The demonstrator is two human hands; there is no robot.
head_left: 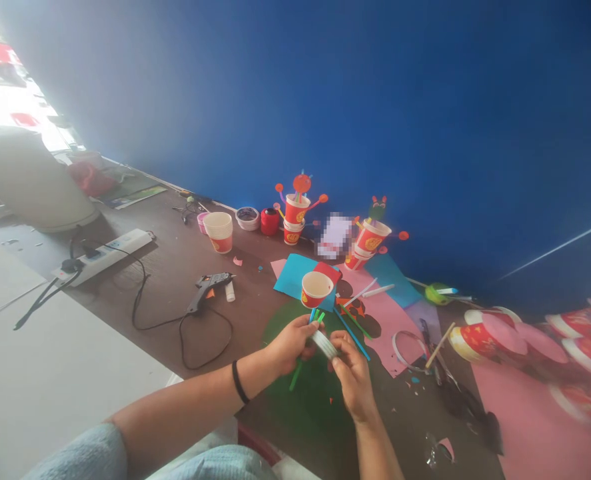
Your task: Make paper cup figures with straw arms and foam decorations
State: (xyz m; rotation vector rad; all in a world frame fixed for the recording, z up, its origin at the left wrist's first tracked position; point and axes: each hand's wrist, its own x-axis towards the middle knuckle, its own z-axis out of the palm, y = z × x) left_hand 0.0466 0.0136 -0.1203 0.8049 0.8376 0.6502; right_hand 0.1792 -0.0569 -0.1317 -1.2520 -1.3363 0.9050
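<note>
My left hand (290, 345) is closed on green and blue straws (317, 316), whose tops stick up above the fingers and whose green lower end slants down below them. A roll of clear or whitish tape (324, 345) is between my two hands. Fingers of my right hand (352, 373) pinch the roll's right side. Just beyond them stands a red and white paper cup (317, 289). Under my hands lies a dark green sheet (295, 407). Loose blue (351, 333) and green straws lie to the right of the cup.
A glue gun (208, 291) with its cord and a power strip (108, 257) lie left. Decorated cups (295, 212) stand by the blue wall, with more cups (495, 337) at right. Scissors (442, 367), pink paper (385, 333) and a stack of cups (218, 233) are also on the table.
</note>
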